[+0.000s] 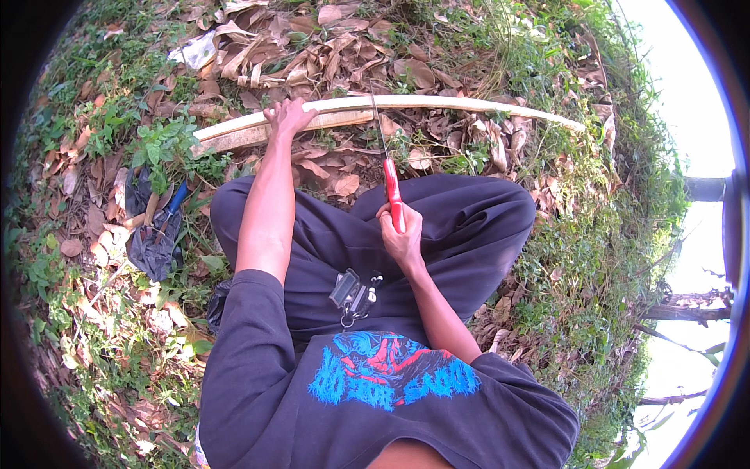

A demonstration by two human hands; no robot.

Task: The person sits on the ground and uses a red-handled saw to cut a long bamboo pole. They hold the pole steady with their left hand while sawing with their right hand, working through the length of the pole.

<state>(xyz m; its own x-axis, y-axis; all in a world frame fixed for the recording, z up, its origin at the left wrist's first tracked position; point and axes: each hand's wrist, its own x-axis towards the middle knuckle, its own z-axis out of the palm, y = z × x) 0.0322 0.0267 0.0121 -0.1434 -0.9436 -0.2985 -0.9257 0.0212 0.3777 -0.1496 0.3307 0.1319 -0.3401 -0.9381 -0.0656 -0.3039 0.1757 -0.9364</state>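
A long pale wooden strip [437, 102] lies crosswise in front of my knees, with a shorter, thicker wooden piece [344, 119] along its near side at the left. Toward the strip's left part, my left hand [289, 117] bears down on it with bent fingers and thumb gripping over it. My right hand [402, 234] is closed round the red handle of a hand saw [392, 187]. The saw's thin blade points away from me and crosses the strip right of my left hand. Whether the blade has cut into the wood cannot be made out.
Dry leaves [336, 55] and green weeds [500, 47] cover the ground. At my left lies a black plastic bag [152, 254] with a blue-handled tool [178, 199] and a wooden handle [151, 209]. A whitish plastic scrap [195, 51] lies farther off. My crossed legs are close below the saw.
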